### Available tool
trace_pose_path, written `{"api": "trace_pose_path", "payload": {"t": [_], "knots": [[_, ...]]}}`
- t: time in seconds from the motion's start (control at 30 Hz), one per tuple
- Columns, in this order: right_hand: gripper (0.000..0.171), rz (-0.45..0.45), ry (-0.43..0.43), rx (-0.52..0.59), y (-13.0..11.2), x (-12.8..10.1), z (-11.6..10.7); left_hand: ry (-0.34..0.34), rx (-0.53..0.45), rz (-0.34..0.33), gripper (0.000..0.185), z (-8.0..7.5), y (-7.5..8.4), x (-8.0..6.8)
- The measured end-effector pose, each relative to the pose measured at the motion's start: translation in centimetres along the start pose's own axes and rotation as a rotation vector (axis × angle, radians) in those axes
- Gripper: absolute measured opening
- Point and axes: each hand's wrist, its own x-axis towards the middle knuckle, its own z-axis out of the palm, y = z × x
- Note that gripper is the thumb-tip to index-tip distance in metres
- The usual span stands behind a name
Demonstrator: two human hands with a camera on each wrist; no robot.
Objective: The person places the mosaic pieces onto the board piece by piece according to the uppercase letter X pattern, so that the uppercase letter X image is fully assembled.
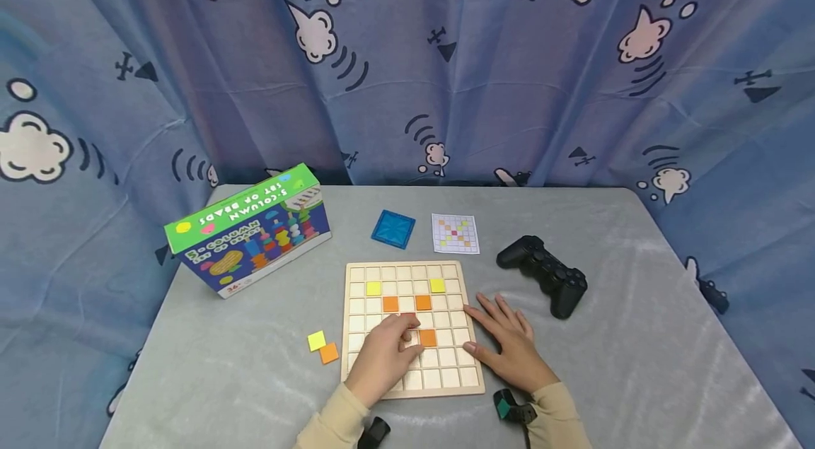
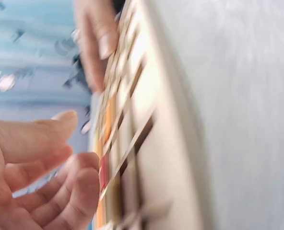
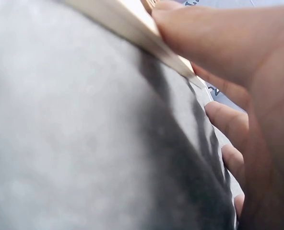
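Observation:
A wooden grid board (image 1: 414,391) lies on the table, with yellow tiles (image 1: 437,286), orange tiles (image 1: 428,338) and a red tile (image 1: 408,315) in its cells. Over the board's middle, my left hand (image 1: 385,353) has its fingertips at the red tile. In the left wrist view, its thumb stands apart from the loosely bent fingers (image 2: 77,191), and nothing shows between them. My right hand (image 1: 509,346) lies with spread fingers at the board's right edge, its thumb and index fingertip touching the frame. A loose yellow tile (image 1: 316,341) and orange tile (image 1: 329,353) lie left of the board.
Behind the board are a blue square tray (image 1: 392,229) and a printed pattern card (image 1: 455,233). A black game controller (image 1: 544,274) lies at the right, a bead-set box (image 1: 251,233) stands at the left. A patterned curtain (image 1: 395,67) hangs behind the table.

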Motion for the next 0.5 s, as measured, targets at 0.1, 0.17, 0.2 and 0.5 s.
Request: {"api": "trace_pose_path", "payload": {"t": [0.1,0.17,0.2,0.5], "knots": [[0.062,0.001,-0.003,0.010,0.0,-0.1,-0.1,0.065,-0.008,-0.005,0.025,-1.6,-0.4,-0.9],[0.062,0.000,-0.006,0.015,0.1,-0.1,-0.1,0.116,0.006,-0.030,0.023,-2.7,-0.9,-1.7],[0.062,0.001,-0.008,0.017,0.1,-0.1,-0.1,0.142,0.024,-0.052,0.023,-3.2,-1.1,-2.1],[0.062,-0.003,-0.007,0.014,0.3,-0.1,0.0,0.294,0.078,-0.361,0.025,-6.8,-4.6,-5.1]]}}
